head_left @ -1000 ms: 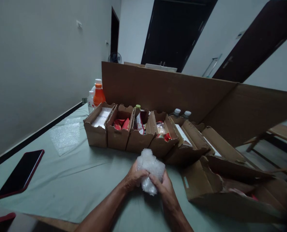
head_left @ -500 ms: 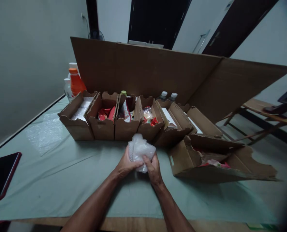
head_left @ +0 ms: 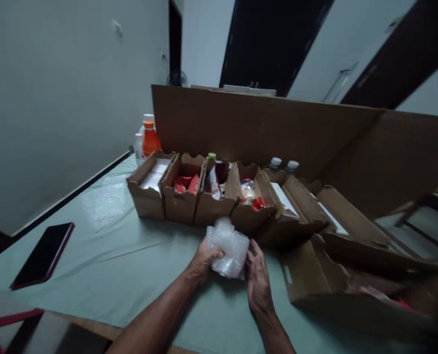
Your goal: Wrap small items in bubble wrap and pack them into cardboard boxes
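My left hand (head_left: 203, 263) grips a crumpled bundle of bubble wrap (head_left: 226, 248) from its left side, fingers curled onto it. My right hand (head_left: 257, 278) rests against the bundle's right side with fingers loosely extended along it. The bundle sits just above the pale green tabletop (head_left: 123, 265), in front of a row of small cardboard boxes (head_left: 184, 194). Whatever is inside the wrap is hidden.
The cardboard boxes hold red packets and white items. A larger open box (head_left: 336, 290) lies on its side at right. Tall cardboard sheets (head_left: 259, 128) stand behind. An orange bottle (head_left: 150, 140) stands back left. A dark phone (head_left: 43, 255) and a flat bubble wrap sheet (head_left: 106, 199) lie left.
My right hand has loosened from gripping the bundle to lying against its side. The view has swung from side to side; the bundle stays in front of the boxes.
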### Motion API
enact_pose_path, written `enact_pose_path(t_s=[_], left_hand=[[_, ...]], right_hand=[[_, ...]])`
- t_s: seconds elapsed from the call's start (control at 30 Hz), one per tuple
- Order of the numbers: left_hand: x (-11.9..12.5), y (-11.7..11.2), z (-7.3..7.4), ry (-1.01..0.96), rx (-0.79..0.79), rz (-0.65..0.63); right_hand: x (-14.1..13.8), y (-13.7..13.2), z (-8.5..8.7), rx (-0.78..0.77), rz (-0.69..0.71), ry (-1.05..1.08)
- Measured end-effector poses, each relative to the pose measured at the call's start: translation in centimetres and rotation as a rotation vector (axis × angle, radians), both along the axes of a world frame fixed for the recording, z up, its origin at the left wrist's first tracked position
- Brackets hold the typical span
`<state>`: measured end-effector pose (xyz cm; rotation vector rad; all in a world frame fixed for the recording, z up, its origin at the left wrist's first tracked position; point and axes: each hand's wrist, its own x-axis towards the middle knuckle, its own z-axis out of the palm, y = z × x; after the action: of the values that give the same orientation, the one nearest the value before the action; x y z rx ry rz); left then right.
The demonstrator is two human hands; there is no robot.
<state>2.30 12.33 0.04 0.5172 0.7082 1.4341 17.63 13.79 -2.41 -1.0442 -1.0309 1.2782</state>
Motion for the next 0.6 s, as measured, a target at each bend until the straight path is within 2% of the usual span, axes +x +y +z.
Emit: enact_pose_path(t_s=[0.23,0.33,0.4,0.47,0.53,0.6], left_hand=[[0.0,0.7,-0.3,-0.022,-0.001,0.020],[0.1,0.9,-0.4,-0.022,-0.019,0.024],[0.1,1.0,-0.4,-0.027,-0.030,0.029],[0.1,1.0,-0.3,-0.038,-0.033,0.025],[0.0,1.0,-0.1,-0.053,-0.031,0.022],[0.0,1.0,0.0,-0.058,-0.034,0.027]], right_hand=[[0.5,0.7,0.3,-0.040,-0.161,-0.069],[0.5,0.4,1.4,0.053,-0.304,-0.175],[0.2,0.1,2.9,0.172,-0.399,-0.246],[-0.5,-0.4,5.3,0.310,-0.447,-0.302],[-1.7,-0.7,8.4,0.444,-0.421,-0.375],[-3.7,-0.7,11.9,0.567,-0.316,-0.465]])
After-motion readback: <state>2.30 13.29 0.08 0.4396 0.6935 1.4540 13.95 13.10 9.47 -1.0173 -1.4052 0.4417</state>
